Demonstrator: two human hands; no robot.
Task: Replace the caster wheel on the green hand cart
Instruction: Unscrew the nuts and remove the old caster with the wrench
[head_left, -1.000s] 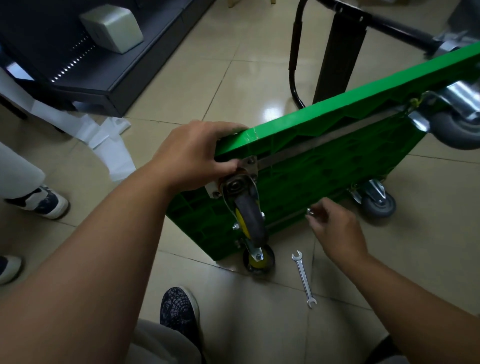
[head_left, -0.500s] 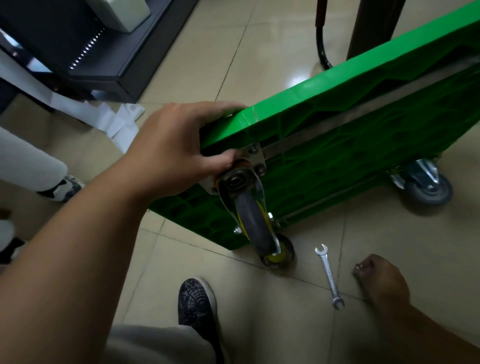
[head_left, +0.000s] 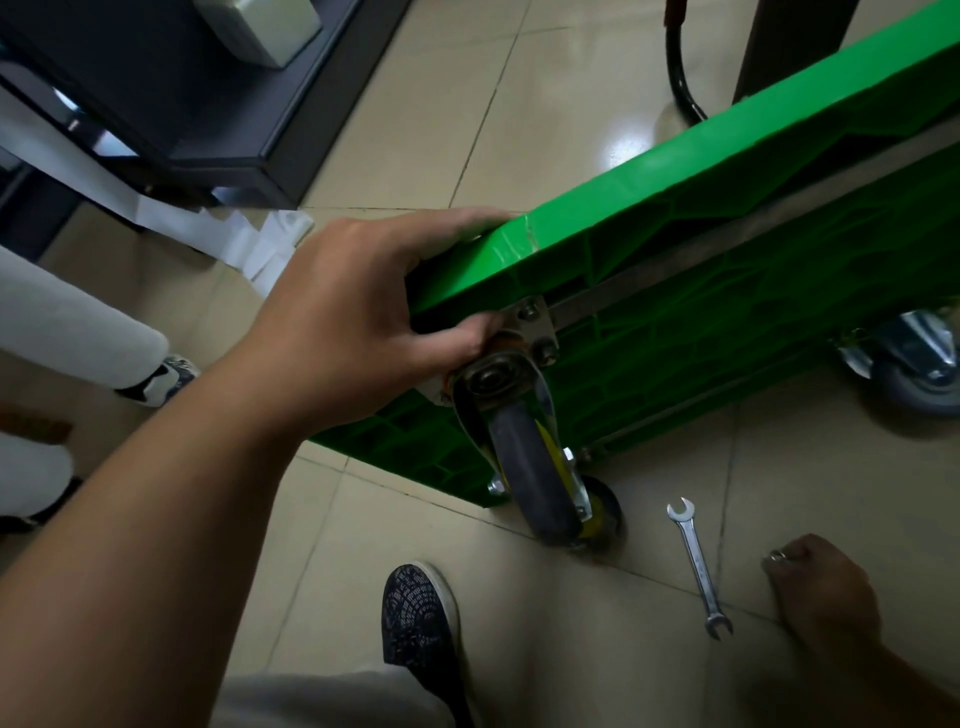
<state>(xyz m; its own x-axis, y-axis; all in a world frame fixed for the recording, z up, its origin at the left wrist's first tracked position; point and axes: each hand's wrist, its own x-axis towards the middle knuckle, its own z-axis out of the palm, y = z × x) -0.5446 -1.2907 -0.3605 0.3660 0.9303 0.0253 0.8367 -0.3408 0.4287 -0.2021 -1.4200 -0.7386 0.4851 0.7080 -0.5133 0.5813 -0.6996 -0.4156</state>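
Note:
The green hand cart (head_left: 691, 291) stands tipped on its long edge with its ribbed underside facing me. My left hand (head_left: 363, 317) grips its upper near corner, thumb beside the metal mounting plate (head_left: 535, 325). A grey caster wheel with a yellow hub (head_left: 530, 467) hangs from that plate. My right hand (head_left: 821, 587) is down at the floor tiles, fingertips pinched on a small shiny metal piece (head_left: 775, 556). A silver open-ended wrench (head_left: 698, 564) lies on the floor just left of that hand.
Another grey caster (head_left: 914, 369) touches the floor at the right. My dark patterned shoe (head_left: 418, 618) is near the bottom centre. A black shelf unit (head_left: 208, 104) and white paper strips (head_left: 218, 239) lie at the left, with another person's legs and shoes (head_left: 156, 382).
My right hand dropped from the cart's underside to the floor beside the wrench, still pinching the small metal piece. The view tilted down and closer. My left hand kept its grip.

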